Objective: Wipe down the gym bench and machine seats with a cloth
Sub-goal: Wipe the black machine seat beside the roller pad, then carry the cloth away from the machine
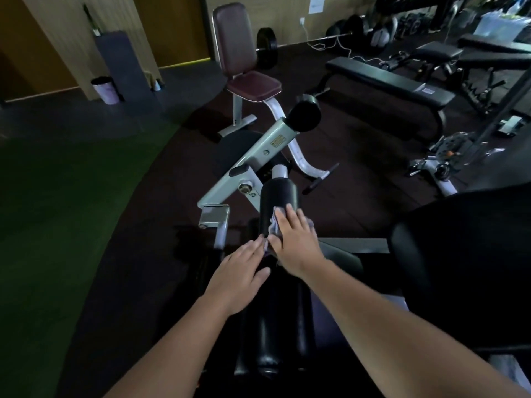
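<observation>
Pale grey cloth (273, 225) drapes over the near end of the black roller pad (278, 193), pressed flat beneath the right hand (296, 239), whose fingers are straight. Just short of that pad, the left hand (241, 271) rests flat, gripping nothing, its fingertips touching the cloth's edge.

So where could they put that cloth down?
The maroon seat is bare, and so is the dark floor between it and the long black bench. Crowded at the roller pad, where left hand and right hand meet at the cloth.
</observation>
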